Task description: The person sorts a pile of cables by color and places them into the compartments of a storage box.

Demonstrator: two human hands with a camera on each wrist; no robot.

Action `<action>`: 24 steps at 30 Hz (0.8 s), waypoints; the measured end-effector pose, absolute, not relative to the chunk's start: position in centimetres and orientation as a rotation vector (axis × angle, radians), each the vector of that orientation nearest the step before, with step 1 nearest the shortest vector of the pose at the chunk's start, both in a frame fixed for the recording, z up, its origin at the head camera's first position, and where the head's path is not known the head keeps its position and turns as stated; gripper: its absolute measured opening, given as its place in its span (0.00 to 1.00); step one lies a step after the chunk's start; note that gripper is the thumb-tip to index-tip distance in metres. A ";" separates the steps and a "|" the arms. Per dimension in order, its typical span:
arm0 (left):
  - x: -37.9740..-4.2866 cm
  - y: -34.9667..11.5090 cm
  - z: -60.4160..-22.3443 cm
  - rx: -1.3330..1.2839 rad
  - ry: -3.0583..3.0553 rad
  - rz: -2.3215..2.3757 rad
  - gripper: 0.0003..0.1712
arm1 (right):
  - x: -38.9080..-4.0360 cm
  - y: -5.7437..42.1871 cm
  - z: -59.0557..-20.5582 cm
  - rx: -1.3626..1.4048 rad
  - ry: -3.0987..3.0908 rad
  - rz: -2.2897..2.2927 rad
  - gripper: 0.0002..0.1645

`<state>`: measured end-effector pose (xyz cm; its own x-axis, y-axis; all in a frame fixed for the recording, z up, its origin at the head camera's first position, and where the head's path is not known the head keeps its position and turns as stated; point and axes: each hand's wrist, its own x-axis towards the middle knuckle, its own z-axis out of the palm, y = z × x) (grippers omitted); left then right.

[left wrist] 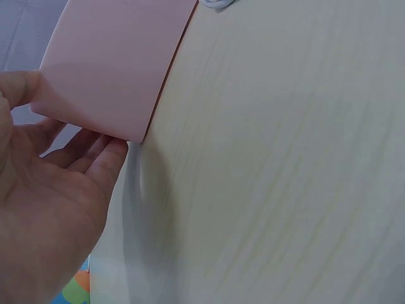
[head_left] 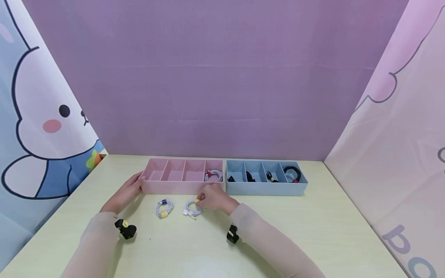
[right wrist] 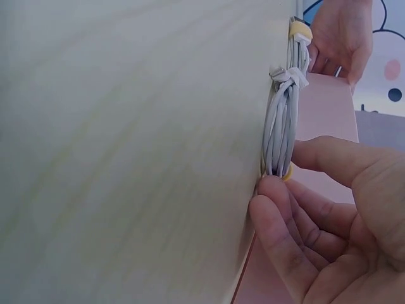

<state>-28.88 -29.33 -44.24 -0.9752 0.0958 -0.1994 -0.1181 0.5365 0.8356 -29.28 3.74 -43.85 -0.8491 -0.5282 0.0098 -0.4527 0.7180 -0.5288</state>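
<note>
My right hand [head_left: 214, 197] pinches the near side of a coiled white cable [head_left: 194, 211] at its yellow tie, thumb and fingertips around the coil in the right wrist view. This coil is on the table in front of a pink divided box [head_left: 180, 188]. My left hand [head_left: 130, 190] holds the left end of the pink box, with the thumb at its rim and fingers [left wrist: 107, 164] against the end wall. To the left lies another coiled white cable [head_left: 158, 210] with yellow and dark blue ties. A white cable [head_left: 217, 173] with a red tie sits in the box's rightmost compartment.
A blue divided box [head_left: 265, 189] stands right beside the pink one, with black cables [head_left: 293, 170] in its compartments. Both boxes are near the back of the pale wooden table [head_left: 180, 251]. A purple panel [head_left: 215, 85] rises behind them, and printed cloths hang at both sides.
</note>
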 end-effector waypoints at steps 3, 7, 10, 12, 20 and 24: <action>-28.9 -29.3 -44.2 -0.011 2.558 1.408 0.50 | -29.3 3.7 -43.9 -0.792 2.771 -0.799 0.09; -28.9 -29.2 -44.3 -0.004 2.559 1.412 0.51 | -29.3 3.8 -43.9 -0.794 2.770 -0.798 0.08; -28.9 -29.3 -44.3 -0.005 2.558 1.410 0.51 | -29.3 3.9 -43.9 -0.801 2.767 -0.815 0.07; -28.9 -29.3 -44.4 -0.007 2.558 1.409 0.51 | -29.3 3.9 -43.9 -0.799 2.761 -0.828 0.07; -28.9 -29.3 -44.4 -0.017 2.559 1.408 0.50 | -29.4 4.1 -44.0 -0.772 2.707 -0.920 0.07; -28.9 -29.3 -44.4 -0.013 2.556 1.417 0.50 | -29.4 4.1 -43.9 -0.762 2.690 -0.969 0.08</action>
<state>-28.89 -29.34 -44.39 -0.9761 0.0978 -0.1940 -0.1128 0.5351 0.8372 -29.39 4.09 -43.90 -0.8519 -0.5238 0.0025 -0.4050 0.6558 -0.6371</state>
